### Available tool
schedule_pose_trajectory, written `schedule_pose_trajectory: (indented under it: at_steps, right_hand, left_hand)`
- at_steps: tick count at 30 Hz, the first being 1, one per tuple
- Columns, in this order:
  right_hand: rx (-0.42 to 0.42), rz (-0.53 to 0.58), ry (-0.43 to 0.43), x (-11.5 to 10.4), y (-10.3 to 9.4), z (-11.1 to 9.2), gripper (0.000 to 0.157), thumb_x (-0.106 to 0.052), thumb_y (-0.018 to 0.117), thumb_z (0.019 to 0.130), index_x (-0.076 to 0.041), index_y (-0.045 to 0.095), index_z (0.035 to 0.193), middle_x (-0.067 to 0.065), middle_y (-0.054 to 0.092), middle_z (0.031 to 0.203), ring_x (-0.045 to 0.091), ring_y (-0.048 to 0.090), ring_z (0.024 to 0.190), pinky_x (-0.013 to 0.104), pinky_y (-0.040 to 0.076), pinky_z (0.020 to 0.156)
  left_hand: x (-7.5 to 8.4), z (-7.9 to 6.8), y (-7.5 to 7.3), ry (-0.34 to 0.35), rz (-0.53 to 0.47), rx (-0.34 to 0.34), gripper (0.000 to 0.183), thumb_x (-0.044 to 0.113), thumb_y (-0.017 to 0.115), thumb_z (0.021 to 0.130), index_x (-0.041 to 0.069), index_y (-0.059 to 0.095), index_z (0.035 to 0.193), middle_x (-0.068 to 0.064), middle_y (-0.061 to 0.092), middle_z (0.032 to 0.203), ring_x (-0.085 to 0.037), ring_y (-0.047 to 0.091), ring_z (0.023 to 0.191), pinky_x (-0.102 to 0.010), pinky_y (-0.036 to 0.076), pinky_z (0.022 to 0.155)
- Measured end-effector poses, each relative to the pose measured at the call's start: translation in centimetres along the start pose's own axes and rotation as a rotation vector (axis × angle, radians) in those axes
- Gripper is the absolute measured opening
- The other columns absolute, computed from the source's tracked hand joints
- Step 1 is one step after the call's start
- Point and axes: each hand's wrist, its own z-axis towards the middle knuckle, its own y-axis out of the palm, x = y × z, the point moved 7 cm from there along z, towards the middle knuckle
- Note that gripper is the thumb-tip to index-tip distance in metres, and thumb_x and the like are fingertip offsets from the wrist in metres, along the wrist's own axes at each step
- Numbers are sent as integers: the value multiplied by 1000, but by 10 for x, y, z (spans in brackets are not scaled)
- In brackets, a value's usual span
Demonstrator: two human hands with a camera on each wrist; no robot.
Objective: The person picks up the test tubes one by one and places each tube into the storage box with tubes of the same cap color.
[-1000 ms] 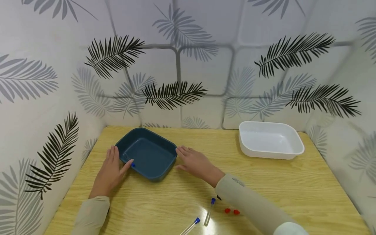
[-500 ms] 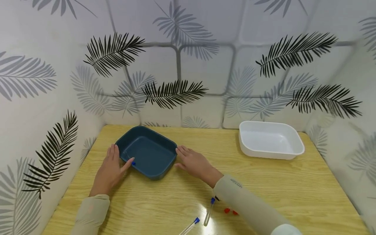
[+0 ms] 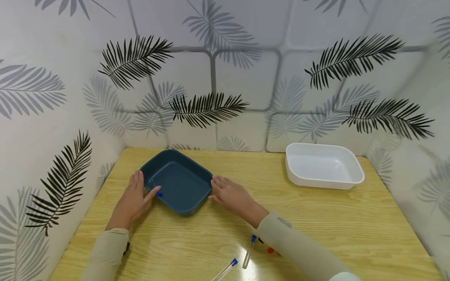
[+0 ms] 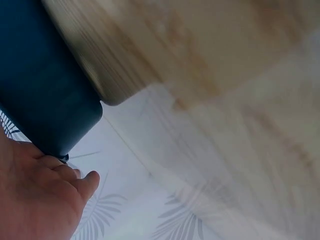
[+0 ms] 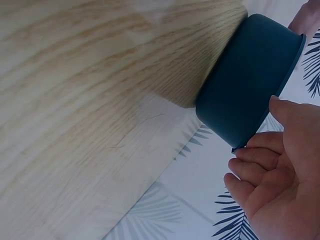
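Note:
A dark blue-green rectangular basin (image 3: 179,185) sits on the table, turned at an angle, in the head view. My left hand (image 3: 129,205) lies along its left corner, fingers extended, thumb over the near rim. Beside that thumb, inside the basin, shows a blue cap (image 3: 159,193); a faint clear tube seems to run from it. At the opposite corner, my right hand (image 3: 233,197) touches the rim with its fingertips. The right wrist view shows the right thumb and forefinger against the basin's edge (image 5: 250,80), other fingers loosely bent. The left fingertips are partly hidden in the left wrist view (image 4: 50,190).
A white basin (image 3: 325,166) stands at the back right. Two clear tubes with blue caps, one upright in view (image 3: 249,251) and one slanting (image 3: 225,270), lie near the front. A red cap-like piece (image 3: 270,250) lies by the right sleeve. Patterned walls border the wooden table (image 3: 175,246).
The hands and the basin hold nearly the same places. The head view has shifted slightly, and the right sleeve now hides most of one of the two red pieces.

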Motion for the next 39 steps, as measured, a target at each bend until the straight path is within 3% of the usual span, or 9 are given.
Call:
schedule_pose_trajectory:
  at_steps: [22, 39]
  right_hand:
    - [59, -38, 10, -10, -10, -26, 52, -38, 51, 95, -1, 51, 132, 13, 47, 137, 23, 40, 129, 36, 31, 105]
    - [101, 1, 92, -17, -12, -61, 56, -43, 52, 92, -2, 53, 130, 12, 50, 135, 25, 41, 128, 37, 31, 105]
  left_hand:
    - [14, 23, -1, 27, 25, -76, 91, 64, 30, 92, -5, 5, 146, -23, -1, 152, -39, -2, 138, -56, 12, 106]
    - [40, 58, 11, 85, 101, -124, 94, 70, 27, 88, -5, 17, 145, -24, 14, 150, -41, 13, 137, -53, 16, 107]
